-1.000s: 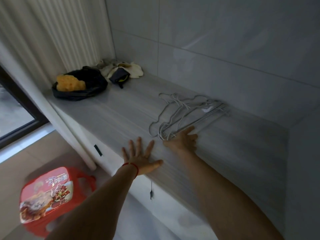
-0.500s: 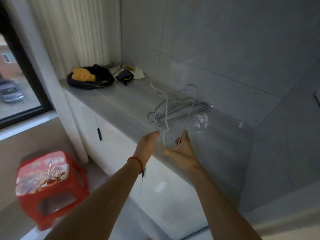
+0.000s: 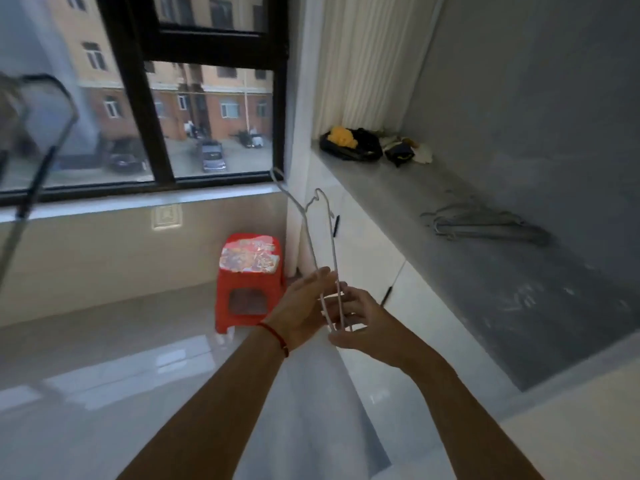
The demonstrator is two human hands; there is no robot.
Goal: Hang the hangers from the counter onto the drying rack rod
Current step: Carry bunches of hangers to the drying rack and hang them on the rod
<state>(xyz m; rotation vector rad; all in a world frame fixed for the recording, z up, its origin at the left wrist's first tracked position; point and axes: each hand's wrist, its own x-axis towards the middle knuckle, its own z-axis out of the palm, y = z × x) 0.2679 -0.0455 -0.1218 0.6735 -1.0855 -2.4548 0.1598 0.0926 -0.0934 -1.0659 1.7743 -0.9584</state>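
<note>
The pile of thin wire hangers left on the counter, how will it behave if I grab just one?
The pile of thin grey wire hangers lies overlapped on the grey counter, so hooks probably snag and drag neighbours along. Being thin wire, each is likely light and slightly springy, and may slide easily on the smooth top.

Seemingly two wire hangers (image 3: 323, 251) between both hands

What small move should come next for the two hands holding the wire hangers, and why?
Probably part them: the two thin white wire hangers sit together between the left hand and right hand, hooks up. No rod is clearly in view, and more hangers remain on the grey counter.
</note>
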